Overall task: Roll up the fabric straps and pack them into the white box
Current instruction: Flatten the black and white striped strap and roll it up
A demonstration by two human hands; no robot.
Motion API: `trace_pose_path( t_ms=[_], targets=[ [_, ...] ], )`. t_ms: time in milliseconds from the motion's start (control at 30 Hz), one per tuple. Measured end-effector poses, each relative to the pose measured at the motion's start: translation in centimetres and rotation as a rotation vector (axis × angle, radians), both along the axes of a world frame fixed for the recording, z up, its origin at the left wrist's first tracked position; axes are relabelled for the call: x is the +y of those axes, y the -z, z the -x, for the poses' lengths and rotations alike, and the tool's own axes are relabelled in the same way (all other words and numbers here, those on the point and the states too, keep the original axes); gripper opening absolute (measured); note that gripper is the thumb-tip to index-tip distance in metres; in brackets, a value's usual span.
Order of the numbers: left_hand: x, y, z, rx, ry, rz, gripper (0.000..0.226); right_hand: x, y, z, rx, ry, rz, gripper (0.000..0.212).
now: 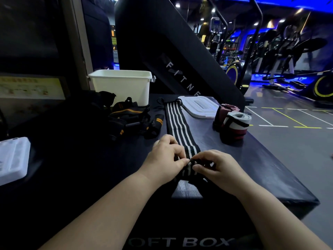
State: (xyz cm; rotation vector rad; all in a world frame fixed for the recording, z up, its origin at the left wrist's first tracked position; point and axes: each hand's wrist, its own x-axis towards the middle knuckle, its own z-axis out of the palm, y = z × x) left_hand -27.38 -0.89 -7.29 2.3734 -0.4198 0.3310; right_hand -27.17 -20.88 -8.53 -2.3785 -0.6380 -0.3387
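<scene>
Black elastic, white stripes: why does the striped strap (177, 127) lie flat and straight beyond your hands? (Student)

Laid straight, it should feed squarely into the roll. Its far end points away from me toward the white box (122, 87), which stands open well ahead of my left hand (165, 157). Its near end is a small coil caught between both hands. (Demonstrator)

How is each hand set? (Student)

My left hand pinches the coil's left edge, thumb against curled fingers. My right hand (216, 166) grasps the right edge the same way. I judge that gripping both edges keeps the turns level, so the roll does not cone. (Demonstrator)

And the objects around you? (Student)

Ahead and right of my right hand stand the rolled straps (232, 123), red and grey, apparently finished but not boxed. Beyond them lies the box's lid (200, 106), set off so the opening stays free. Ahead and left of my left hand is a loose heap of black-and-orange straps (129, 114), not yet rolled. Everything rests on the padded platform (270, 168). (Demonstrator)

The grey textured patch (187, 191) behind your wrists? (Student)

I cannot tell whether it belongs to the strap or the platform. By my reckoning the task is at an early stage. (Demonstrator)
</scene>
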Motion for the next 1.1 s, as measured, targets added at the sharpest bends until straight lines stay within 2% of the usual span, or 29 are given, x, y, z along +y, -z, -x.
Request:
trace_pose_path(
  t_ms=[100, 267, 367, 433, 533, 667, 767, 833, 1000, 1100],
  targets=[
    [-0.4, 0.2, 0.1, -0.026, 0.035, 0.085, 0.011, 0.3, -0.1, -0.1, -0.015, 0.035, 0.023, 0.015],
    [-0.4, 0.6, 0.0, 0.080, 0.038, 0.161, 0.013, 0.3, -0.3, -0.1, -0.036, 0.046, 0.068, 0.018],
    [0.3, 0.4, -0.1, 0.126, 0.058, 0.102, 0.014, 0.5, -0.1, -0.1, -0.046, 0.055, 0.093, 0.020],
    [0.8, 0.0, 0.2, 0.137, 0.075, 0.052, 0.017, 0.5, 0.1, 0.2, -0.069, 0.061, 0.039, 0.020],
    [1.8, -0.3, 0.2, 0.211, 0.115, 0.029, 0.031, 0.3, 0.3, 0.4, -0.086, 0.047, 0.003, 0.018],
    [2.1, 0.1, -0.6, 0.271, 0.179, 0.052, 0.042, -0.5, -0.1, 0.3, -0.007, 0.015, 0.009, 0.026],
    [2.0, 0.4, -0.8, 0.344, 0.203, 0.187, 0.038, -1.0, -0.3, 0.0, 0.016, 0.000, 0.078, 0.042],
    [2.0, 0.5, -0.8, 0.382, 0.198, 0.262, 0.033, -0.9, -0.4, -0.5, -0.005, -0.007, 0.107, 0.046],
    [2.2, 0.5, -0.6, 0.335, 0.187, 0.270, 0.029, -0.5, -0.3, -0.9, -0.060, 0.016, 0.101, 0.031],
    [2.0, 1.0, -1.0, 0.320, 0.176, 0.276, 0.022, -0.3, -0.4, -0.7, -0.054, 0.015, 0.089, 0.032]
  ],
)
